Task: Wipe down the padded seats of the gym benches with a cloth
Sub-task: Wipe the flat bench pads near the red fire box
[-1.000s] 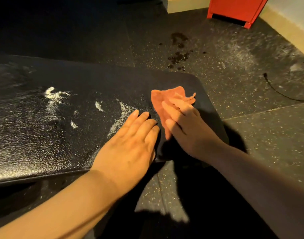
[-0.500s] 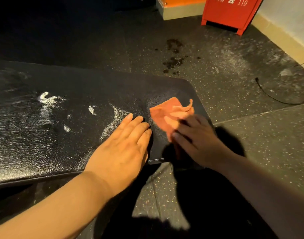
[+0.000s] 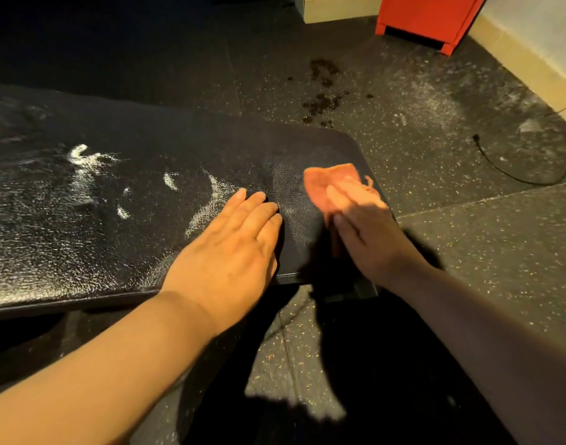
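Pressing orange cloth (image 3: 330,184) flat under right hand (image 3: 368,232), fingers straight, no pinch; left hand (image 3: 230,252) beside it flat, bracing bench seat (image 3: 114,239)

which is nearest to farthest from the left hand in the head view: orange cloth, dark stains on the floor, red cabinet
1. orange cloth, just right of the left hand, under the right hand
2. dark stains, on the floor beyond the bench
3. red cabinet, by the far wall

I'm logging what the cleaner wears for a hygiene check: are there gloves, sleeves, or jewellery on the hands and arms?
None show. The left hand and right hand are bare, without gloves, rings or a watch. Both forearms are uncovered as far as the frame reaches, so no sleeve appears. The right arm lies mostly in shadow.
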Motion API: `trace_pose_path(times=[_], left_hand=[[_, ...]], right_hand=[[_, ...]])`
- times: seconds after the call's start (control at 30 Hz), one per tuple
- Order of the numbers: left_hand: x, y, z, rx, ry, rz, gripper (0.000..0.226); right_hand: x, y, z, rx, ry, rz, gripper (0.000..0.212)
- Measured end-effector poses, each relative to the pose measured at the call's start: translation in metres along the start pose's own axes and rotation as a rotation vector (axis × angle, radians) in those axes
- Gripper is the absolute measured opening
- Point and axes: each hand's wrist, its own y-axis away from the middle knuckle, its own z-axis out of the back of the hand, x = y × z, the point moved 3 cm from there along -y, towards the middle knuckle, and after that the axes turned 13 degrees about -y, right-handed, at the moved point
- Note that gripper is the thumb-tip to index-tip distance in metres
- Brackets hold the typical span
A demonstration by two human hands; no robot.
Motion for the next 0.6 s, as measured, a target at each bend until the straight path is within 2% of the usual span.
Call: trace_pose_path(times=[0.1,0.13,0.2,0.3,0.4,0.47,0.53,0.6], left_hand=[[-0.001,-0.002,-0.001,0.007,-0.005,0.002,0.058],[-0.001,-0.002,0.000,0.007,-0.006,0.006,0.058],[-0.002,-0.001,0.000,0.008,0.006,0.010,0.059],[0.000,0.001,-0.002,-0.002,0.009,0.005,0.060],[-0.001,-0.002,-0.003,-0.005,-0.017,-0.006,0.060],[-0.003,-0.003,-0.003,0.005,-0.017,-0.006,0.059],[-0.004,-0.004,-0.003,0.010,-0.009,0.000,0.060],[-0.005,-0.003,-0.002,0.012,-0.003,0.006,0.060]], right_hand=[[0.017,-0.031,-0.008,-0.082,0.132,-0.135,0.044],[0.031,-0.029,-0.014,-0.101,0.160,-0.106,0.043],[0.048,-0.002,-0.022,-0.096,0.049,0.054,0.034],[0.036,0.051,-0.013,-0.016,-0.035,0.105,0.044],[-0.011,0.038,0.005,-0.119,-0.073,-0.165,0.050],[-0.020,0.001,0.006,-0.162,-0.061,-0.293,0.044],[0.005,-0.017,-0.005,-0.202,0.037,-0.220,0.027],[0.034,0.005,-0.020,-0.172,0.005,-0.031,0.027]])
